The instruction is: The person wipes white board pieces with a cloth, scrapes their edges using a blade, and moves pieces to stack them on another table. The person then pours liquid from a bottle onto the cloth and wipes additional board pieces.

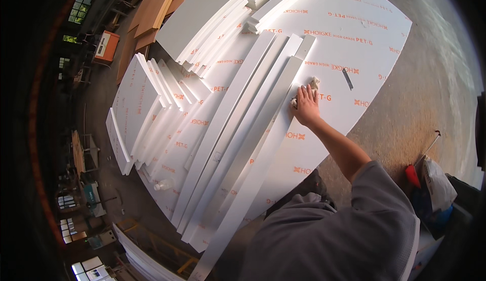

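Note:
My right hand lies palm down on a crumpled whitish cloth, which shows past the fingertips and beside the thumb. It presses the cloth onto the edge of a long white strip, the nearest of several long white boards laid side by side. Beneath them spreads a large white sheet with orange printing. A dark flat metal piece rests on the sheet to the right of my hand. My left hand is out of view; before me on that side lie the lower ends of the strips.
Stacked white panels and grey-topped panels stand on the left and far parts of the sheet. A clear plastic bottle lies near the left edge. Brown boards are beyond. A red dustpan and a whitish bag are at right.

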